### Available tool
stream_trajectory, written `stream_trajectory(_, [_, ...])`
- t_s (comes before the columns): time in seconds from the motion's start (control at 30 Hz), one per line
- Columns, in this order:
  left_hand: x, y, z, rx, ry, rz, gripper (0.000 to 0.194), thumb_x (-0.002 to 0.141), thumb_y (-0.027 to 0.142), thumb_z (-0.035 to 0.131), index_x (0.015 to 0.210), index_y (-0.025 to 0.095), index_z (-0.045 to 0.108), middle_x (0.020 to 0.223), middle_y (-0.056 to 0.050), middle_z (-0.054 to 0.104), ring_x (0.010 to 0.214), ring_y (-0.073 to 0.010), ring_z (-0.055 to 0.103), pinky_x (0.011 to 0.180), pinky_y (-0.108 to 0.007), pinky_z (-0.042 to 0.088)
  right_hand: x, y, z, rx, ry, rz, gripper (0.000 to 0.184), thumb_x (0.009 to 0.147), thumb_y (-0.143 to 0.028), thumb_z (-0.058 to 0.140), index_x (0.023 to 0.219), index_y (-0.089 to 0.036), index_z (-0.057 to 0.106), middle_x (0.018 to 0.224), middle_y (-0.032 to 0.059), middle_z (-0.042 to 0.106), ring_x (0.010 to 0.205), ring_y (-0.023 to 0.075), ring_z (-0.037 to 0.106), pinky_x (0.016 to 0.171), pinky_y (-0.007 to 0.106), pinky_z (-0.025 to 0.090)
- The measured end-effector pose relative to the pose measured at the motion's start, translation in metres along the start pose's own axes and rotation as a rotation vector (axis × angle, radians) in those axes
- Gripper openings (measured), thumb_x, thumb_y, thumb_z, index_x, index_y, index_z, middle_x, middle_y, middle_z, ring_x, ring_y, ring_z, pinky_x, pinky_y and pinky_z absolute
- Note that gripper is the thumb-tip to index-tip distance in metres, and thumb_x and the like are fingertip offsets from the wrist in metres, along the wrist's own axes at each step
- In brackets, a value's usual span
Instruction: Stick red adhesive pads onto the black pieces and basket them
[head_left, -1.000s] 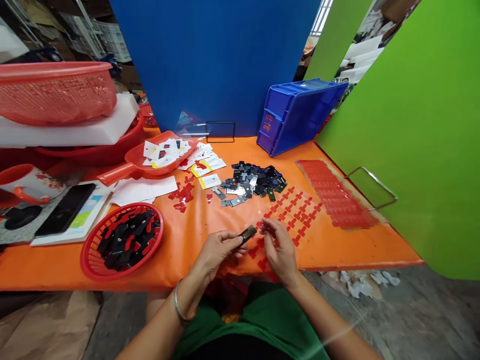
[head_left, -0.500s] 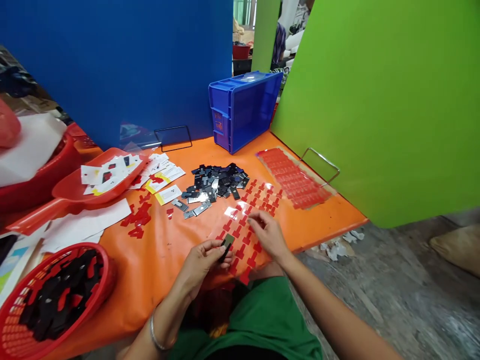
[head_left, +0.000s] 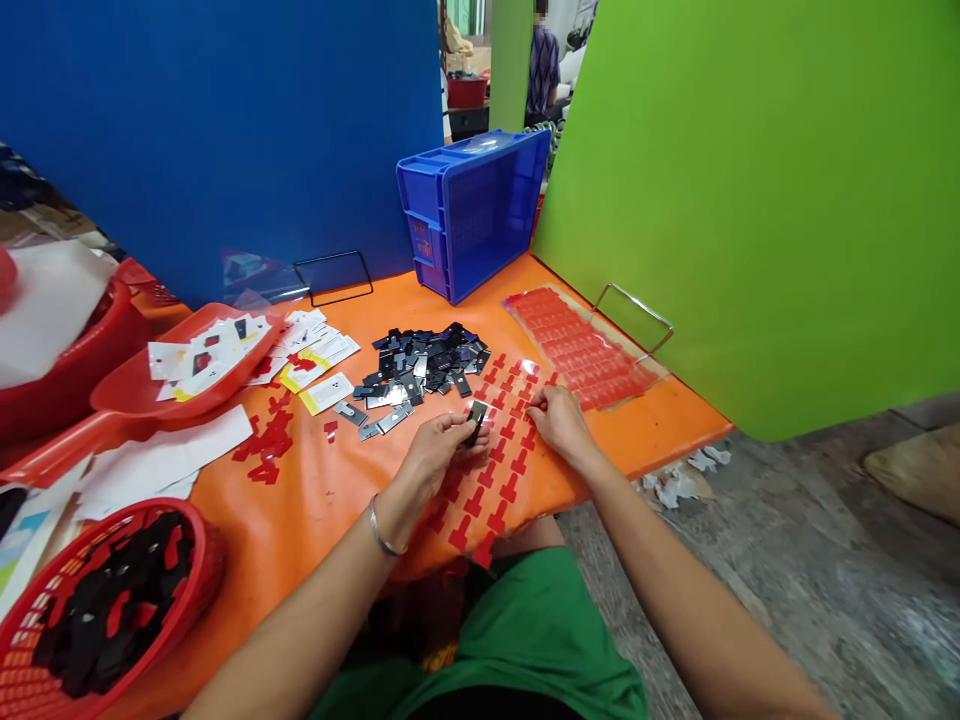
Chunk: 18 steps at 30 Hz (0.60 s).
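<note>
1. A worker's left hand (head_left: pixel 431 450) holds a black tag (head_left: pixel 475 422), its thumb and fingers pinching it, over a sheet of red stickers (head_left: pixel 519 461) on the orange worktop (head_left: pixel 637 440).
2. The right hand (head_left: pixel 562 422) is at the sheet's right side, fingers bent close together; whether they pinch a sticker cannot be told.
3. A red basket (head_left: pixel 212 575) at the worker's left holds a heap of black tags (head_left: pixel 94 620), patches of red among them.
4. Beyond it, a red scoop (head_left: pixel 112 390) carries white cards (head_left: pixel 217 350).
5. A blue crate (head_left: pixel 427 190) stands on its side before a blue panel (head_left: pixel 225 120).
6. A loose pile of dark tags (head_left: pixel 420 365) lies between scoop and crate.
</note>
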<state>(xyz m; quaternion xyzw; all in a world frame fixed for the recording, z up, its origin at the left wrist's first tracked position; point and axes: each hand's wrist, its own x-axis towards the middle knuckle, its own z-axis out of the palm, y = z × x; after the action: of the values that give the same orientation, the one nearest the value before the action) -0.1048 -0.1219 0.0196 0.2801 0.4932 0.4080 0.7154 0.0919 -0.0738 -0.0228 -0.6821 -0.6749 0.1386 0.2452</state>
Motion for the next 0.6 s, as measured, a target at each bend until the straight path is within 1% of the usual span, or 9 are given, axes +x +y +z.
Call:
stream_trajectory(0.07, [0.014, 0.003, 0.010, 0.003, -0.013, 0.009, 0.007, 0.080, 0.015, 0.060, 0.076, 0.009, 0.059, 0.073, -0.008, 0.066, 0.063, -0.0122, 0.064, 0.069, -0.026, 0.055, -0.002, 0.000, 0.001, -0.018, 0.013, -0.012, 0.008, 0.071, -0.014, 0.055, 0.063, -0.017, 0.054, 0.073, 0.0062, 0.057, 0.072, 0.0191, 0.051, 0.072, 0.031, 0.040])
stream_trajectory(0.13, [0.026, 0.005, 0.021, 0.009, -0.011, 0.028, 0.009, 0.081, 0.013, 0.059, 0.073, 0.009, 0.058, 0.068, -0.006, 0.064, 0.059, -0.0107, 0.062, 0.068, -0.026, 0.055, -0.005, 0.001, 0.004, -0.030, 0.067, -0.022, 0.003, 0.072, -0.015, 0.055, 0.070, -0.017, 0.057, 0.077, 0.0072, 0.057, 0.075, 0.0201, 0.050, 0.074, 0.032, 0.040])
stream_trajectory(0.23, [0.043, 0.005, 0.035, 0.018, 0.029, 0.055, 0.012, 0.081, 0.011, 0.057, 0.070, 0.010, 0.056, 0.068, -0.006, 0.063, 0.058, -0.0097, 0.062, 0.068, -0.025, 0.055, -0.013, 0.001, 0.008, -0.034, 0.147, -0.050, 0.009, 0.075, -0.019, 0.054, 0.079, -0.015, 0.061, 0.084, 0.0098, 0.055, 0.081, 0.0223, 0.049, 0.077, 0.034, 0.040])
stream_trajectory(0.3, [0.053, 0.004, 0.042, 0.026, 0.059, 0.058, 0.013, 0.083, 0.010, 0.055, 0.070, 0.011, 0.056, 0.069, -0.006, 0.064, 0.058, -0.0096, 0.062, 0.067, -0.025, 0.055, -0.017, 0.001, 0.010, -0.024, 0.168, -0.093, 0.012, 0.078, -0.018, 0.050, 0.077, -0.016, 0.062, 0.082, 0.0100, 0.055, 0.081, 0.0227, 0.049, 0.078, 0.035, 0.040])
stream_trajectory(0.4, [0.063, 0.002, 0.048, 0.039, 0.074, 0.039, 0.013, 0.084, 0.008, 0.052, 0.072, 0.011, 0.055, 0.069, -0.007, 0.064, 0.055, -0.0096, 0.062, 0.066, -0.026, 0.055, -0.017, -0.001, 0.011, 0.019, 0.176, -0.098, 0.011, 0.076, -0.015, 0.049, 0.071, -0.017, 0.059, 0.078, 0.0084, 0.054, 0.078, 0.0223, 0.048, 0.078, 0.036, 0.040])
stream_trajectory(0.5, [0.070, 0.000, 0.048, 0.044, 0.080, 0.005, 0.013, 0.084, 0.007, 0.050, 0.073, 0.010, 0.055, 0.070, -0.008, 0.065, 0.056, -0.0103, 0.063, 0.066, -0.026, 0.055, -0.014, 0.000, 0.010, 0.069, 0.173, -0.046, 0.007, 0.071, -0.013, 0.051, 0.068, -0.018, 0.054, 0.076, 0.0072, 0.055, 0.077, 0.0220, 0.049, 0.076, 0.036, 0.040])
stream_trajectory(0.6, [0.073, -0.001, 0.046, 0.046, 0.098, -0.019, 0.013, 0.085, 0.006, 0.049, 0.073, 0.009, 0.055, 0.072, -0.009, 0.066, 0.058, -0.0112, 0.065, 0.067, -0.025, 0.055, -0.011, 0.003, 0.010, 0.148, 0.185, -0.026, 0.007, 0.071, -0.016, 0.051, 0.065, -0.020, 0.050, 0.073, 0.0053, 0.055, 0.075, 0.0209, 0.049, 0.074, 0.035, 0.039])
